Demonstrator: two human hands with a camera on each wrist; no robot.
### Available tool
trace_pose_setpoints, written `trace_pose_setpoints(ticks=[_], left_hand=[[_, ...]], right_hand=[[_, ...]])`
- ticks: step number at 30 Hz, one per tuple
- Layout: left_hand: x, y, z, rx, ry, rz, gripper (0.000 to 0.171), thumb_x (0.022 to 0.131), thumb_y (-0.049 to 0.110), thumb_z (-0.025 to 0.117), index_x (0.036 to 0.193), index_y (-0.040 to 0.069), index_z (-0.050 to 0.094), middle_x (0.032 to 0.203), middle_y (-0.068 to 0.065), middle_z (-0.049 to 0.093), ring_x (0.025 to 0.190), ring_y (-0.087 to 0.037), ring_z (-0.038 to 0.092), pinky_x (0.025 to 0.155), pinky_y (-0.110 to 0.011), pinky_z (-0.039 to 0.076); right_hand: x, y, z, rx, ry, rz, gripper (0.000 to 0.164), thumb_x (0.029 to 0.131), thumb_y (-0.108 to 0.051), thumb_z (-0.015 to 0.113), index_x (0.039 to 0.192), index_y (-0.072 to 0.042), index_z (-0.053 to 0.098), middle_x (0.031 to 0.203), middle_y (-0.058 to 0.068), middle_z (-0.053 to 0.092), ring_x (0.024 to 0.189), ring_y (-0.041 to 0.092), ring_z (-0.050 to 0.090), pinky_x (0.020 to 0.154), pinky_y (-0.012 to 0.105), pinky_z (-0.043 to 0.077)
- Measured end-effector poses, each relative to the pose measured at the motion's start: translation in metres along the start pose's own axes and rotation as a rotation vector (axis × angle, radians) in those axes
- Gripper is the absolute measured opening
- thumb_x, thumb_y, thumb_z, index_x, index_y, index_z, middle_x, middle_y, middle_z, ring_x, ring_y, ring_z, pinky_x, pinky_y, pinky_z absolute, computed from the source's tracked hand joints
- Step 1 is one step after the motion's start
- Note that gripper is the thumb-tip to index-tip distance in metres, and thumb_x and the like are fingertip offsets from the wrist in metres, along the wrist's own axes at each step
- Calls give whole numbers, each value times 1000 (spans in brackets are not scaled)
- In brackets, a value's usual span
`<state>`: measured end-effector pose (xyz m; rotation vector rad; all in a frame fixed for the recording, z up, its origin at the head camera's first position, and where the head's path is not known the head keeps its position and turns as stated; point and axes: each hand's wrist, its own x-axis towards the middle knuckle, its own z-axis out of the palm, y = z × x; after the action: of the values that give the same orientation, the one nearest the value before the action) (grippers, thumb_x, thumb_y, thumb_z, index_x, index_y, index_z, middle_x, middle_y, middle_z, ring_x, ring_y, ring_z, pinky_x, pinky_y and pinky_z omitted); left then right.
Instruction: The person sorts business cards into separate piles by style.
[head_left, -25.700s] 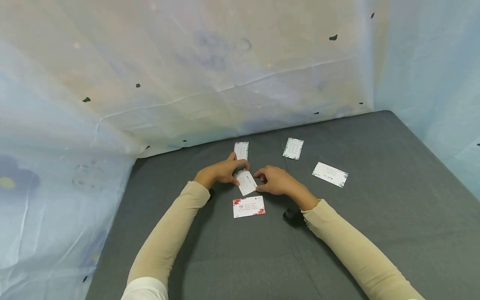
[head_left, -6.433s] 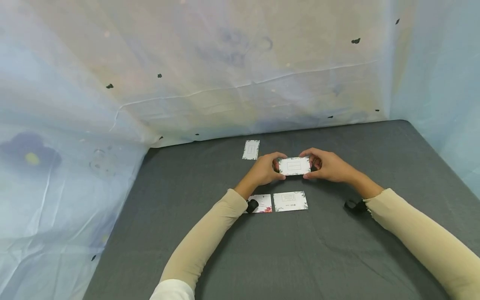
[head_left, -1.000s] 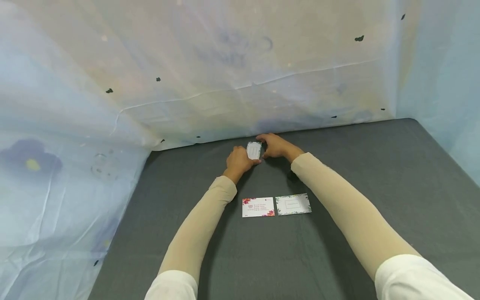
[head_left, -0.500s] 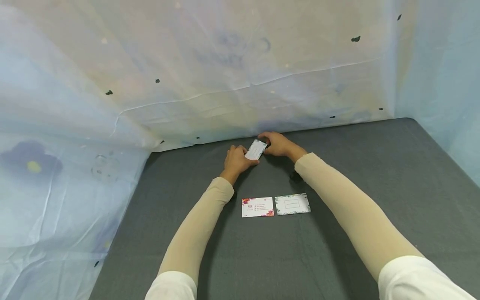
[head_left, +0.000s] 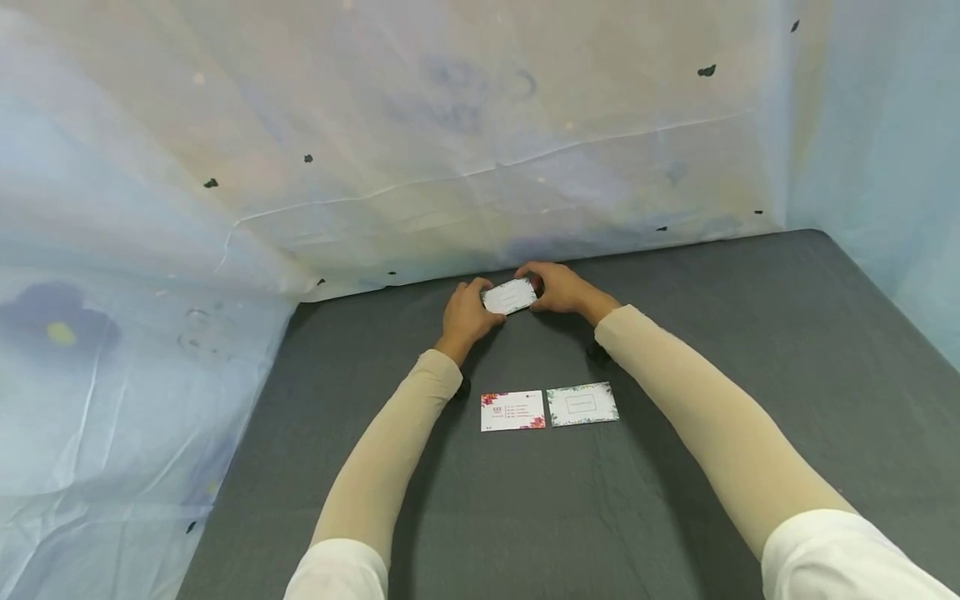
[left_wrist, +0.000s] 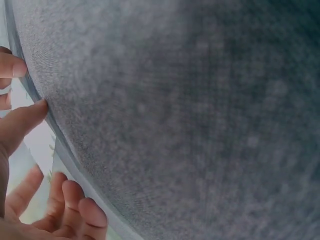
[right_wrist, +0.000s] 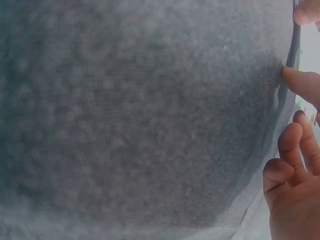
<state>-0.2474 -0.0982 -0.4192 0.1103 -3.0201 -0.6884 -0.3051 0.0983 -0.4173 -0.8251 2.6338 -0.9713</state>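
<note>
Near the table's back edge, my left hand (head_left: 467, 318) and right hand (head_left: 564, 292) hold a white business card (head_left: 510, 297) with leafy corners between them. The left thumb and fingers pinch its left end; the right ones pinch its right end. It lies almost lengthwise, its right end a little higher in the head view. In the left wrist view the card (left_wrist: 40, 145) shows as a bright strip behind the left thumb. The right wrist view has the right thumb (right_wrist: 302, 85) at the frame's edge, other fingers loosely bent below it.
Closer to me on the grey cloth-covered table (head_left: 525, 508) lie a card with red flowers (head_left: 513, 412) and, just right of it, a leaf-bordered white card (head_left: 582, 404). A pale printed curtain (head_left: 465, 192) rises behind the table's back edge.
The last card at the back has been picked up and turned from upright to nearly lengthwise. Earlier, cards lay scattered; two now lie side by side in front.
</note>
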Motion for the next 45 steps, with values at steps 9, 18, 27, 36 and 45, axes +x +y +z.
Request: trace_pose_setpoints(ticks=[9,18,27,36,45], left_hand=[[2,1,-1,-54,7,34,61,78,28,86,132,14,60,103,-7,59,87,-22,54,81,-39,46],[2,-5,0,-54,-13,95,62,78,27,86,133,12,61,101,-8,60,86,-21,54,80,-38,45],[-24,-9,-11,-72,-75,155,63,80,30,85,135,12,60,103,-7,60,87,-22,53,78,-37,44],[-57,4,-23,-61,-72,168,61,79,32,85,133,15,62,101,-3,60,84,-20,53,74,-35,42],[-81,21,-23,-44,-119,260,61,78,31,86,132,13,64,96,-2,58,79,-18,49,70,-33,39]], right_hand=[[-5,2,-2,2,14,25,63,83,-10,81,139,-14,53,113,13,59,91,26,53,85,42,44],[-18,1,-1,31,17,-4,64,83,-14,82,139,-11,52,109,12,58,84,24,52,80,40,43],[-43,-7,3,32,-3,-45,64,82,-19,83,137,-11,53,105,8,56,71,18,48,67,33,41],[-77,-28,-8,-45,-53,-62,65,83,-22,82,139,-9,51,108,7,58,73,18,48,67,34,41],[-115,-29,-15,-96,-73,-47,65,84,-27,81,139,-10,52,111,7,60,72,16,49,66,33,41]])
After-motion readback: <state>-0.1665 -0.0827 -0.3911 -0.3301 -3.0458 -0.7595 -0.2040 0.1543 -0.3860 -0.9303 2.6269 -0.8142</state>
